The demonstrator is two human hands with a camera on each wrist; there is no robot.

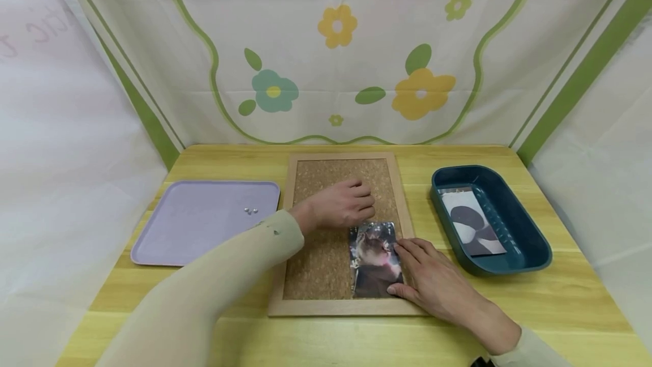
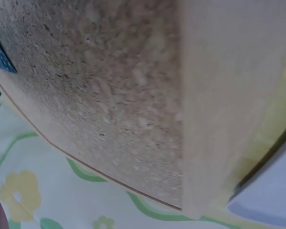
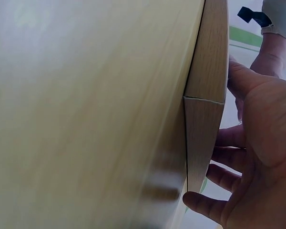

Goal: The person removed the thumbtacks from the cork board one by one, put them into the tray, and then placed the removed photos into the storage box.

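A cork board in a light wooden frame (image 1: 282, 290) lies on the table. On its lower right part is a printed photo (image 1: 376, 265) of a light-furred animal. My left hand (image 1: 343, 203) is over the cork just above the photo's top edge, fingers curled; the fingertips are hidden, and I cannot tell whether they hold anything. My right hand (image 1: 435, 279) rests along the photo's right edge and the frame, fingers extended, thumb at the photo's lower right corner. In the right wrist view, the fingers (image 3: 224, 176) reach over the frame's side (image 3: 205, 138).
Left of the board lies a lilac tray (image 1: 198, 220) with several small shiny pieces (image 1: 250, 210) near its right side. A dark teal bin (image 1: 514, 231) stands at the right, holding another photo print (image 1: 471, 222). A flowered cloth (image 1: 331, 72) hangs behind the table.
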